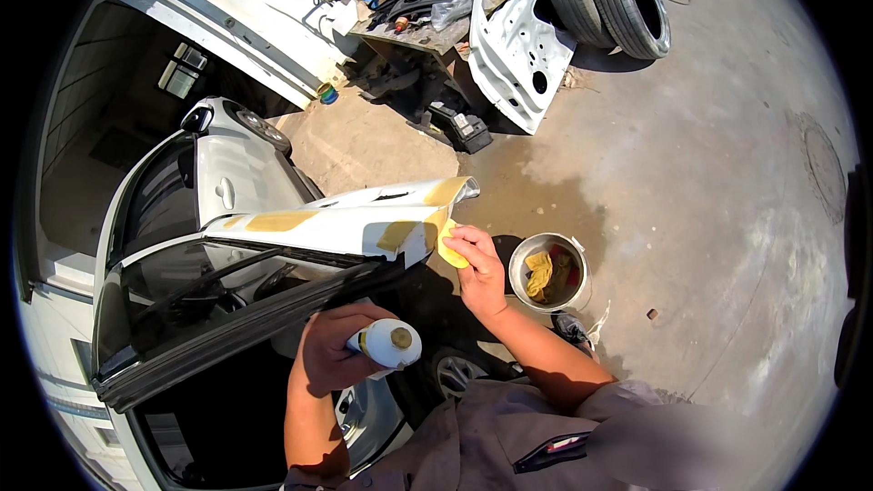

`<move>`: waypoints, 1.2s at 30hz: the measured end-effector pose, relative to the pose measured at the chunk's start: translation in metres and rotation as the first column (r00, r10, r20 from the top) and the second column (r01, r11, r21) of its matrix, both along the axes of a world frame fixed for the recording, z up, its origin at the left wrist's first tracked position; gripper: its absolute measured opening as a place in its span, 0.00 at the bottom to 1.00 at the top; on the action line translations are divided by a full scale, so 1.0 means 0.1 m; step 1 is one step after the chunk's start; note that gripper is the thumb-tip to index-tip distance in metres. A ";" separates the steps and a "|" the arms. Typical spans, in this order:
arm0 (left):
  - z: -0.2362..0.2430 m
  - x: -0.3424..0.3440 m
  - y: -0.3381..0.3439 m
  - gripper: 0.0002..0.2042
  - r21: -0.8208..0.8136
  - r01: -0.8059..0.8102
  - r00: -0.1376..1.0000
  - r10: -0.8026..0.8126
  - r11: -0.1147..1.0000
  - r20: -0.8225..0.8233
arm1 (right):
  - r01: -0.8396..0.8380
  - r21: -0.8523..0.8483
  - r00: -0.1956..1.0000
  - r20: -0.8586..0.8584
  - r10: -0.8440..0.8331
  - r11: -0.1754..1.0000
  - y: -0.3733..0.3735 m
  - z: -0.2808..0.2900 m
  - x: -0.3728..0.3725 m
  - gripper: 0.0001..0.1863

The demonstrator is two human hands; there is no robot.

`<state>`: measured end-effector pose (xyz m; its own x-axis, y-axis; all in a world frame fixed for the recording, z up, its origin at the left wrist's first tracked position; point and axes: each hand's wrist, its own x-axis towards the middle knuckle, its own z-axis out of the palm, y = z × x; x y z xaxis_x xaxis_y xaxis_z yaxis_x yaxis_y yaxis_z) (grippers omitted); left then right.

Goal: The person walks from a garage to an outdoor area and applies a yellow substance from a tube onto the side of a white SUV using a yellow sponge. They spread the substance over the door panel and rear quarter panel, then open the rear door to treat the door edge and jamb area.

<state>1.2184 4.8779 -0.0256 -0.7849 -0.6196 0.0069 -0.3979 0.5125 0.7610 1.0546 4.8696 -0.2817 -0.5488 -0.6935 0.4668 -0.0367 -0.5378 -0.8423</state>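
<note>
My left hand (335, 345) is wrapped round a white bottle (393, 356) with a brownish round top, held above the black-trimmed window frame of an open car door. In my right hand (476, 264) a thin, flat yellow piece (449, 245) is pinched and pressed to the door's edge; whether it is a sanding sheet or a spreader I cannot tell. The white car door (355, 218) carries several mustard-yellow filler patches (282, 221), some near my right hand. My forearm's shadow falls over part of the panel.
A metal bucket (582, 259) holding a yellow cloth (538, 269) stands right of my right hand. Beyond are a cluttered bench (459, 39), a bare white door shell (518, 82), two tyres (627, 9) and a black box (459, 127). The car body (245, 159) lies left.
</note>
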 end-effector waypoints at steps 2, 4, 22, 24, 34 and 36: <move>0.01 -0.02 -0.01 0.15 -0.009 -0.010 1.000 0.010 1.000 0.007 | -0.024 -0.009 1.000 0.016 0.025 1.000 0.00 -0.05 0.01 0.27; 0.01 -0.03 0.00 0.14 -0.038 -0.009 1.000 0.009 0.999 0.006 | -0.039 -0.012 0.999 -0.003 0.039 0.999 0.01 -0.08 -0.02 0.28; -0.04 0.00 0.00 0.14 -0.027 -0.012 0.999 0.010 1.000 -0.047 | -0.228 0.372 0.917 0.394 0.070 0.900 -0.06 0.15 -0.34 0.16; -0.04 0.01 -0.01 0.15 -0.038 -0.006 0.999 0.004 0.999 -0.044 | -0.194 0.357 0.933 0.355 0.059 0.914 -0.07 0.19 -0.33 0.16; -0.05 0.03 -0.03 0.16 -0.047 0.013 0.999 -0.014 0.999 -0.035 | -0.074 0.358 0.958 0.286 -0.034 0.931 -0.11 0.45 -0.16 0.17; -0.05 0.01 -0.04 0.15 -0.045 0.022 0.999 -0.023 0.999 -0.033 | -0.034 0.316 0.965 0.256 -0.051 0.948 -0.04 0.45 -0.06 0.18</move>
<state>1.2198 4.8744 -0.0309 -0.7976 -0.6002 0.0607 -0.3607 0.5551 0.7495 1.0483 4.8654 -0.2368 -0.6272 -0.7759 0.0674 0.2003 -0.2444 -0.9488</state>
